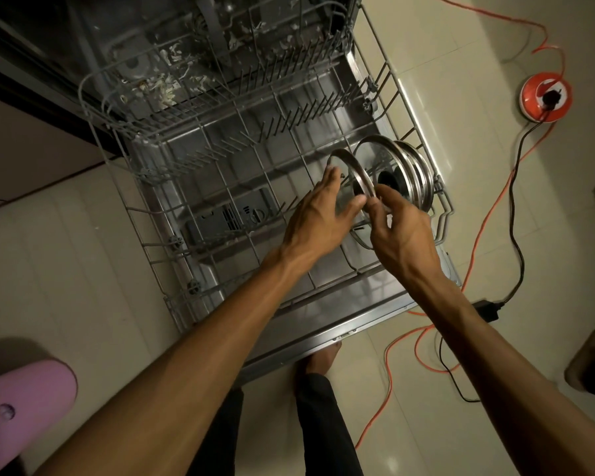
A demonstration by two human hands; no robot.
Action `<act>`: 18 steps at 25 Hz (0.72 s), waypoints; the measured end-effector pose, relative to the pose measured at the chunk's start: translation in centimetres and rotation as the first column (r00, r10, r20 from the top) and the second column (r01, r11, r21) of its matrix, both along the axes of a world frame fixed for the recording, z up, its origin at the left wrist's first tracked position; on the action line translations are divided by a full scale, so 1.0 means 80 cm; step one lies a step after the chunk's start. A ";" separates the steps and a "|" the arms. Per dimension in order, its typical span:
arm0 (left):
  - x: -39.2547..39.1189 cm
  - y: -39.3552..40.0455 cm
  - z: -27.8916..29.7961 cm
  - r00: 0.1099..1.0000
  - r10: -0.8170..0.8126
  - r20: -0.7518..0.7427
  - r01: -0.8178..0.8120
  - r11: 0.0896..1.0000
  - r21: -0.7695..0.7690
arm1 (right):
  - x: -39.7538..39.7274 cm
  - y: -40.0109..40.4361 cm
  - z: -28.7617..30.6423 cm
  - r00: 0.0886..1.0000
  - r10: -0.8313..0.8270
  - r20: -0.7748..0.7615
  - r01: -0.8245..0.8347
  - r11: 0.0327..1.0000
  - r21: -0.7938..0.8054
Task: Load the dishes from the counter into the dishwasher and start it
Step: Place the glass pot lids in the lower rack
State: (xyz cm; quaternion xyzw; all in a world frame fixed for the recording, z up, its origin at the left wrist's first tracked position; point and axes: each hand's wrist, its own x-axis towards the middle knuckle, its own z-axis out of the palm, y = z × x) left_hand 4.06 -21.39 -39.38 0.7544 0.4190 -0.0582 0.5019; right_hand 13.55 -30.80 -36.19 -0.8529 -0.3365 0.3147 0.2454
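Note:
The dishwasher's lower wire rack (220,173) is pulled out over the open door (340,324). At its right end a glass lid with a steel rim (349,168) stands on edge between the tines. My left hand (318,214) rests flat against its left face. My right hand (397,225) pinches the same lid's rim from the right. Just behind it another glass lid (375,149) stands upright, and several stacked steel lids (416,176) lean at the rack's right edge.
An orange cable reel (545,99) lies on the tiled floor at right, with orange and black cables (492,207) running past the door's corner. A pink object (21,403) sits at the lower left. My bare foot (318,360) stands by the door's front edge.

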 end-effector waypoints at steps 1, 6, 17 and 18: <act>-0.012 -0.003 0.003 1.000 -0.012 -0.008 0.012 1.000 -0.007 | -0.001 0.003 0.008 1.000 0.016 0.024 -0.016 1.000 0.026; -0.056 0.002 0.038 0.999 -0.031 -0.031 0.034 0.995 0.095 | -0.009 0.020 0.038 0.982 0.156 0.106 -0.162 0.985 0.054; -0.130 0.067 0.123 0.996 0.083 0.015 -0.083 0.943 0.323 | -0.069 0.089 0.107 0.913 0.361 0.190 -0.363 0.931 -0.022; -0.138 0.074 0.132 0.995 0.095 0.027 -0.098 0.936 0.338 | -0.074 0.096 0.115 0.906 0.373 0.201 -0.376 0.926 -0.028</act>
